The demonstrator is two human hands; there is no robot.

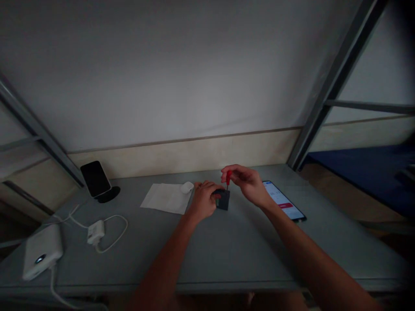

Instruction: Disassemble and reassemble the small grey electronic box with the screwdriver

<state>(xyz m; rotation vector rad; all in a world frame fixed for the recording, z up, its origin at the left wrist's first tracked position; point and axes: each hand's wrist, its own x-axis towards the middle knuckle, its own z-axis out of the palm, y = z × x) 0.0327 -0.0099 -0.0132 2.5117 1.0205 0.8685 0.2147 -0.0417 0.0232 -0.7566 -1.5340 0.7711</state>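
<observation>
A small dark box-shaped device (223,202) with a bit of green on its side stands on the desk. My left hand (205,198) is closed around its left side, and the fingers cover part of it. In my right hand (247,181) is a screwdriver (228,176) with a red handle, held upright between the fingertips. Its thin shaft points down at the top of the device; whether the tip sits in a screw is too small to tell.
Left of my hands lie a white paper (167,198) and a small white round item (187,187). A lit phone (282,201) lies by my right forearm. At the left are a phone on a stand (96,179), a white adapter (96,231) with cables and a white power bank (43,251).
</observation>
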